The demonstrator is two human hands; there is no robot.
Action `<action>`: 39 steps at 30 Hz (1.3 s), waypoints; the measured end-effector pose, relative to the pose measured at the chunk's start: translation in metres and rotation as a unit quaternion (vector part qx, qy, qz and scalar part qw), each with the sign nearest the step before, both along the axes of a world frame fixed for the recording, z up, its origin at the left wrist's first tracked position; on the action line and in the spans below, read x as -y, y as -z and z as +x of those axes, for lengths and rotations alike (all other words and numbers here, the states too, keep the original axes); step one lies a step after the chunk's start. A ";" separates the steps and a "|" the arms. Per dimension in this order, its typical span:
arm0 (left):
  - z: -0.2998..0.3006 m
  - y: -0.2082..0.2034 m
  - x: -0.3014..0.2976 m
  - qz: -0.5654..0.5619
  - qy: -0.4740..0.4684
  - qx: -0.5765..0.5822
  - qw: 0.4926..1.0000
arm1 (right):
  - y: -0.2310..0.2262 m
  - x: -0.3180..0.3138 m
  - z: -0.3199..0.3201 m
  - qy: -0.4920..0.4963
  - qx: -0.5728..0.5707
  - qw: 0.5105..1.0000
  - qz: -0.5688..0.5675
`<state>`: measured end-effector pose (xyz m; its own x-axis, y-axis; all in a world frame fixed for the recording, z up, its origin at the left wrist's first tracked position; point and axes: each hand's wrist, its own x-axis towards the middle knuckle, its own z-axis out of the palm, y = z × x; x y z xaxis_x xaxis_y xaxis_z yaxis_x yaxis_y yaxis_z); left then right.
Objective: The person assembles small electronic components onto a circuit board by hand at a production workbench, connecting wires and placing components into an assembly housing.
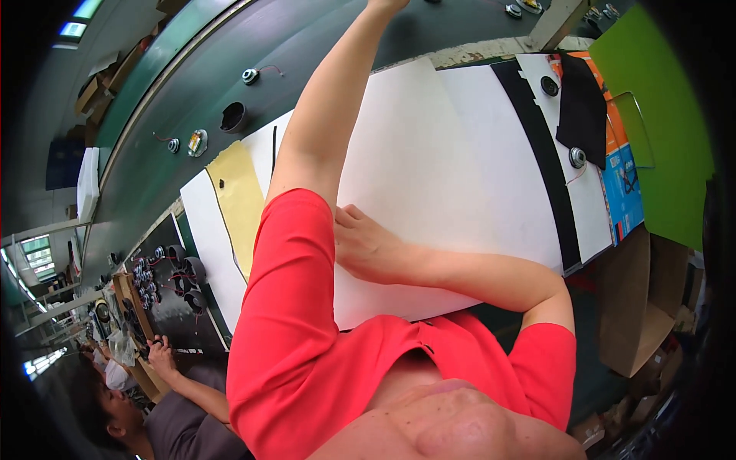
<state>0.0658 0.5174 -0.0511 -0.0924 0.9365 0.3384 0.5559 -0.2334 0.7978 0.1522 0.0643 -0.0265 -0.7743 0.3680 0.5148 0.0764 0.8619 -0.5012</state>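
Observation:
My left arm stretches far across the bench, and my left hand [388,3] is cut off by the top edge, so its fingers and anything in them are hidden. On a large white sheet [460,169] rests my right hand [366,244], reaching in from the right. Its fingertips go behind my left upper arm, and I cannot make out whether it holds anything. Left of my left arm lies a yellow sheet [238,192] with a small black piece on it. A black strip [540,161] crosses the white sheet's right side.
On the dark green conveyor belt [184,100] lie a small speaker [250,76], a black round cup [233,116] and a yellow-centred part [197,142]. Another speaker [576,157] and a black cloth [583,103] lie right, beside a green panel [659,115]. A co-worker [184,406] sits left, near several speakers.

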 end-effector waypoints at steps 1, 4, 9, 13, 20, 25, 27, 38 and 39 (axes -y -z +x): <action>0.013 0.004 -0.010 -0.004 0.011 0.002 1.000 | 0.001 -0.001 0.002 0.008 0.007 1.000 0.000; 0.030 0.009 -0.031 -0.048 0.032 0.013 0.998 | 0.001 -0.004 0.008 0.012 0.025 1.000 -0.002; 0.044 0.007 -0.028 -0.047 0.036 -0.014 0.998 | 0.009 -0.007 0.008 0.027 -0.001 1.000 0.005; 0.050 -0.001 -0.014 -0.056 0.028 0.009 0.998 | 0.011 -0.008 0.007 0.028 0.003 1.000 0.004; 0.058 -0.017 0.009 -0.121 0.049 0.024 0.991 | 0.014 -0.002 0.008 0.043 0.005 0.999 0.002; 0.039 -0.008 0.004 -0.059 -0.077 -0.019 0.995 | 0.011 0.005 0.007 0.015 0.025 1.000 -0.012; -0.005 0.002 -0.015 -0.039 -0.012 -0.108 0.993 | 0.007 0.002 0.000 -0.038 0.023 0.999 -0.030; -0.090 -0.104 0.311 0.011 0.171 -0.197 0.965 | 0.006 -0.005 -0.006 0.013 0.023 1.000 -0.008; -0.089 -0.146 0.372 -0.116 0.161 -0.256 0.946 | 0.004 0.000 -0.004 0.024 0.017 1.000 0.002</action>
